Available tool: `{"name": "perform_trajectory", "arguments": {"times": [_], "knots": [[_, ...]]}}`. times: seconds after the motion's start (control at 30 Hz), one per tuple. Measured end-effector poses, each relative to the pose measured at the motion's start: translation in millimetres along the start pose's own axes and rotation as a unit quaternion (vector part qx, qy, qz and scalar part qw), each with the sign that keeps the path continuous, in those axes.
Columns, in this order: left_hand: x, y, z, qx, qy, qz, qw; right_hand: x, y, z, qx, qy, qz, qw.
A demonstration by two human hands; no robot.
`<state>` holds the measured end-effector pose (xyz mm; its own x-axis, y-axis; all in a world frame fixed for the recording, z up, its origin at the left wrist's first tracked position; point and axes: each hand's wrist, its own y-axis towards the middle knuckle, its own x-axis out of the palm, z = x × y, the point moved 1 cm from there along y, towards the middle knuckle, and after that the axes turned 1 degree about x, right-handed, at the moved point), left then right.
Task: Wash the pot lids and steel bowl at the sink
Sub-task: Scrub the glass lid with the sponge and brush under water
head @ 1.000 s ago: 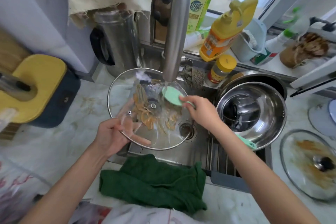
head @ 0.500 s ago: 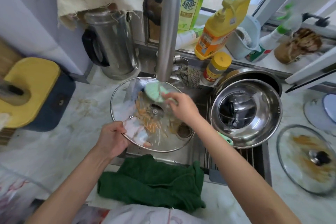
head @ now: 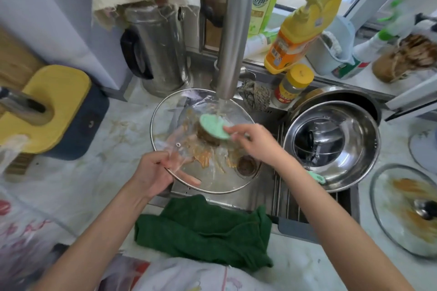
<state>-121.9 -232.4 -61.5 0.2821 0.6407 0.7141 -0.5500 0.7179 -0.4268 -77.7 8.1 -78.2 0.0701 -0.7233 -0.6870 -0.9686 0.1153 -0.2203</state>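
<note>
The tap (head: pixel 233 30) is brushed silver. Under its spout, the clear glass lid (head: pixel 220 177) carries orange-brown smears, and the scrubber (head: pixel 214 126) on it is mint green. In front of the tap lies a dark green cloth (head: pixel 203 229). Right of the tap, the steel bowl (head: pixel 354 149) shines silver. Farther right, a second lid (head: pixel 390 215), also clear, shows brown streaks. Behind the tap to the right stands a yellow-and-orange bottle (head: pixel 298 38). Left of the tap, a yellow slab (head: pixel 59 92) tops a navy base (head: pixel 78 125).

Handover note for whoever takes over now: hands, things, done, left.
Left hand grips the rim of the glass lid, over the sink under the running faucet.
Right hand holds the green scrub brush on the lid's middle.
Steel bowl sits on the sink's right side; second glass lid, soiled, lies on the counter far right.
Done: nothing clean yet; orange residue on the held lid.
Left: finish it, then second lid, bowl.
</note>
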Motion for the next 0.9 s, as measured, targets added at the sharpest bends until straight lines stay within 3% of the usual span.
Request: {"name": "perform_trajectory", "arguments": {"times": [0.1, 0.27, 0.3, 0.43, 0.5, 0.57, 0.63, 0.8, 0.9], "knots": [[6.7, 2.7, -0.2, -0.022, 0.041, -0.010, 0.999, 3.9, 23.0, 0.0, 0.087, -0.022, 0.123, 0.988], [1.5, 5.0, 2.2, 0.002, 0.006, 0.002, 1.000, 17.5, -15.3, -15.2, -0.053, 0.080, -0.063, 0.993], [-0.8, 4.1, 2.6, 0.007, -0.004, 0.008, 1.000, 10.5, -14.9, -10.3, -0.047, 0.056, -0.061, 0.995], [1.0, 10.7, -4.6, -0.015, 0.029, 0.013, 0.999, 9.4, 25.7, -6.1, 0.076, -0.016, 0.086, 0.993], [5.2, 13.4, -3.2, -0.026, 0.029, 0.017, 0.999, 27.0, 28.6, -30.3, 0.049, 0.042, 0.060, 0.996], [4.2, 15.5, -1.6, -0.017, 0.025, 0.040, 0.999, 37.3, 10.0, -44.1, -0.005, 0.094, -0.019, 0.995], [0.9, 14.0, 1.3, -0.002, 0.009, 0.049, 0.999, 29.3, -8.2, -30.9, -0.017, 0.080, -0.066, 0.994], [2.7, 19.0, 5.1, -0.004, 0.091, 0.018, 0.996, 9.5, 20.1, -6.3, 0.085, -0.001, 0.102, 0.991], [9.4, 22.4, 3.6, -0.011, 0.090, 0.008, 0.996, 25.7, 4.4, -33.6, 0.009, 0.089, 0.017, 0.996]]}}
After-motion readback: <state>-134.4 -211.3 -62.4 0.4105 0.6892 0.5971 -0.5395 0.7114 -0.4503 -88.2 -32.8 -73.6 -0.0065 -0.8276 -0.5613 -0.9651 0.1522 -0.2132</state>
